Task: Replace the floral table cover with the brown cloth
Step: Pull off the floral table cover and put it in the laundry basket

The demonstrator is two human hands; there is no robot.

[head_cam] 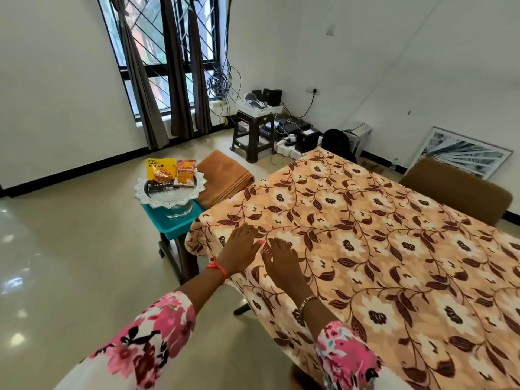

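Left hand (pixel 239 249), right hand (pixel 281 263) flat on floral cover (pixel 371 229) (cut off right).

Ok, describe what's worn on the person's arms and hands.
The left sleeve and right sleeve are white with a pink and dark red flower print. An orange-red thread band circles the wrist of the left hand; a silvery bracelet circles that of the right hand. No gloves.

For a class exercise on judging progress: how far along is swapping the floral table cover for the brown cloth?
Done: nothing yet. In hand: the left hand and right hand rest flat on the floral cover, which lies fully spread. Left: lifting it off and spreading the folded brown cloth.
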